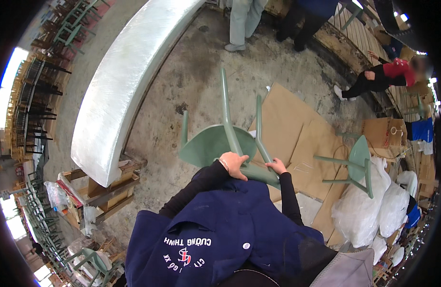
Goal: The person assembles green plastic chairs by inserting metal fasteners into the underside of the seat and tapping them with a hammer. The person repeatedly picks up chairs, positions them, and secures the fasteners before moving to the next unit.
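- Centrally, just above the middle of the frame's lower half, the green chair (189, 152) lies up and leftward from the hands, close in front of the person's body.
- Its long axis runs mostly up and down the frame: the middle post (225, 95) rises from the hands toward the top, leaning a little left as it goes.
- Nearer to the seat (215, 138) is the left hand (234, 165), which is clasped over the lower end of the middle post, thumb to one side; how firmly it presses, I cannot tell.
- Just to its right, the right hand (277, 166) is closed around the lower end of the right post (259, 119). The two hands are apart, near each other, both on the chair.
- Beneath them, a curved rail (261, 175) slants from under the left hand toward the lower right, near the jacket.
- Shorter in view, the left post (184, 126) stands at the seat's left edge, well apart from both hands; a fourth post cannot be made out.
- In looks, the chair is a muted grey-green throughout, with smooth, rounded posts that catch pale highlights and a broad, rounded seat, darker where shaded.
- Around it, brown cardboard (297, 129) spreads at centre right, a silvery wrapped slab (120, 81) arcs across the upper left, and a second green seat with legs (358, 160) stands at right.
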`<state>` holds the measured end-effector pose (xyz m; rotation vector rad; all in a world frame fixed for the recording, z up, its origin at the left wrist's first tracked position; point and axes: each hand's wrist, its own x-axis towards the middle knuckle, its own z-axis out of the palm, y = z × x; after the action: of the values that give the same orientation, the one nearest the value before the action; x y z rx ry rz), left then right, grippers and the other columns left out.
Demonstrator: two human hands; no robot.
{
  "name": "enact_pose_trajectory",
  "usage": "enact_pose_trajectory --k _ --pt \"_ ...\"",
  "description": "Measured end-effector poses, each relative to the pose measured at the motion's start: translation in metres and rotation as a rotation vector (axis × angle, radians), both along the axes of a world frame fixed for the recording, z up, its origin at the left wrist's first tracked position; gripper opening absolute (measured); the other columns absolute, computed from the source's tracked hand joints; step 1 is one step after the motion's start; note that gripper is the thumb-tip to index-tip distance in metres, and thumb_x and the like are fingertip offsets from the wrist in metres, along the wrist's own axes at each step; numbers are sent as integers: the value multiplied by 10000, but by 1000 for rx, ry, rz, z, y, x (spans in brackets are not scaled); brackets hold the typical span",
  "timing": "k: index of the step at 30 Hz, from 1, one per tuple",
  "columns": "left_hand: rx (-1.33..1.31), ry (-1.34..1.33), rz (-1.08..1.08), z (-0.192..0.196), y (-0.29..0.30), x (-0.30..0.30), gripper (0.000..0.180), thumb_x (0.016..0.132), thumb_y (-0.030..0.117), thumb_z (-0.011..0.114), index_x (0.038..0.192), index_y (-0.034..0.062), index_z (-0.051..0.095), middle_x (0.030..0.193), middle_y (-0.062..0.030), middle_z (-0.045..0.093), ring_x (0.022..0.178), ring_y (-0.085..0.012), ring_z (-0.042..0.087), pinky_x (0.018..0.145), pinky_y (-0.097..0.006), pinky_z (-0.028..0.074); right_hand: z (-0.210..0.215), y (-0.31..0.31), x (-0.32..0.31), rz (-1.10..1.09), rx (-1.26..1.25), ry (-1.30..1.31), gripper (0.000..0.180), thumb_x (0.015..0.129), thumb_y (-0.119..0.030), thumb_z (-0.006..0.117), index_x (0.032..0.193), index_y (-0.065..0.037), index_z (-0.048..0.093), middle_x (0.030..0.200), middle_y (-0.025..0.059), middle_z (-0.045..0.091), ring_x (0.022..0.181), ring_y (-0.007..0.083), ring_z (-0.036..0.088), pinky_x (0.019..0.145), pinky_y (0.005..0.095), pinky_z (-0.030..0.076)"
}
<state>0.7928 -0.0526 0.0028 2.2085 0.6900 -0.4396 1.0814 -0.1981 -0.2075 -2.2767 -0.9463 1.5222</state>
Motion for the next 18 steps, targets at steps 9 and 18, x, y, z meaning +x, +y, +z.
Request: enact_pose_trajectory --k 9,18 --pt "-117 -30 44 4 18 22 967 580 609 738 1298 38 432 946 -236 650 911 -383 633 805 -423 506 -7 52 12 283 -181 -303 707 649 -497 714 1110 24 585 1085 241 622 1021 348 612 870 416 484" --pt "-182 27 41 2 34 38 988 598 606 740 1342 62 385 1035 -244 629 990 -383 605 855 -425 476 -19 54 20 223 -230 -278 686 672 -499 699 1086 38 593 1082 257 619 1008 367 610 846 431 491"
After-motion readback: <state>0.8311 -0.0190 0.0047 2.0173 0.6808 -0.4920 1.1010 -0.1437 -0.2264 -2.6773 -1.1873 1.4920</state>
